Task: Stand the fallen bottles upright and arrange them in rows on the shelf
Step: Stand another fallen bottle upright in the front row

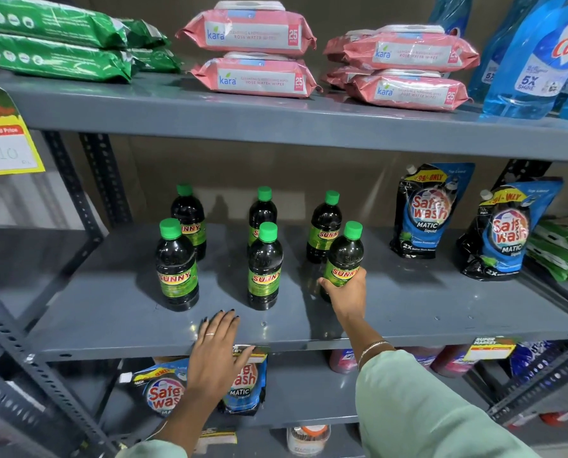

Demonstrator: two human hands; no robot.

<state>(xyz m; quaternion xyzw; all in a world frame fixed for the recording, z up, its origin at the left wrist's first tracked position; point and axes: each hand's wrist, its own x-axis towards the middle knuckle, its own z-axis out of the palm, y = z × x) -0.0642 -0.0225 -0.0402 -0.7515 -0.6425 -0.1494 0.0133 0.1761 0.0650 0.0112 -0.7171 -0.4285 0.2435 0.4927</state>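
Several dark bottles with green caps and green "SUNNY" labels stand upright on the grey middle shelf point(408, 312), two deep. The back row has a left bottle point(188, 219), a middle bottle point(262, 209) and a right bottle point(325, 226). In front stand a left bottle point(176, 266) and a middle bottle point(264, 266). My right hand point(345, 297) grips the lower part of the front right bottle point(346, 256), which leans slightly. My left hand point(216, 348) rests flat, fingers spread, on the shelf's front edge and holds nothing.
Two blue "Safe wash" pouches point(423, 213) point(507, 233) lean at the shelf's right. Pink wipe packs point(252, 51), green packs point(54, 44) and blue bottles point(533, 57) fill the shelf above. More pouches point(157, 391) sit below. Slotted uprights point(104, 180) frame the left side.
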